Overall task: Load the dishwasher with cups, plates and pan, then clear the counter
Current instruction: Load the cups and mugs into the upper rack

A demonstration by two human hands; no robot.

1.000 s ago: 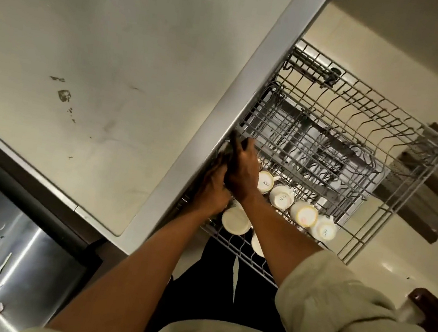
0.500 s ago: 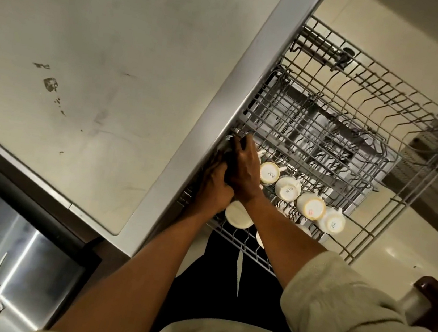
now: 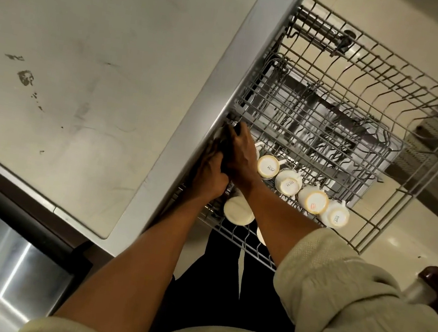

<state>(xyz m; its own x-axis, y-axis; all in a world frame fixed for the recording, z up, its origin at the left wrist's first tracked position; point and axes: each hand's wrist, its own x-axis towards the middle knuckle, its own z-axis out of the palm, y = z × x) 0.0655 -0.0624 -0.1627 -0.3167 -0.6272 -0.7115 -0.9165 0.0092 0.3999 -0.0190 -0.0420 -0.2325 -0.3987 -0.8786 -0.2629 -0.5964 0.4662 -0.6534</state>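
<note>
Below the person's head, the pale steel desk (image 3: 91, 65) fills the left of the view, marked with a few dark stains, and its front edge runs diagonally down the middle. Beside it, the wire upper rack (image 3: 386, 110) of the dishwasher is pulled out over the floor, which leaves its grid open for loading from above. A steel sink (image 3: 3, 271) with white scraps sits at lower left. Along the near side of the rack, a row of white cups (image 3: 288, 182) stands mouth down, presumably so water drains off them, and a pale round dish (image 3: 238, 210) lies closer to the person. Both hands meet at the rack's inner corner under the desk edge. The right hand (image 3: 241, 157) curls over something dark there, and the left hand (image 3: 209, 177) presses in beside it; what they grip cannot be told. No pan is visible.
</note>
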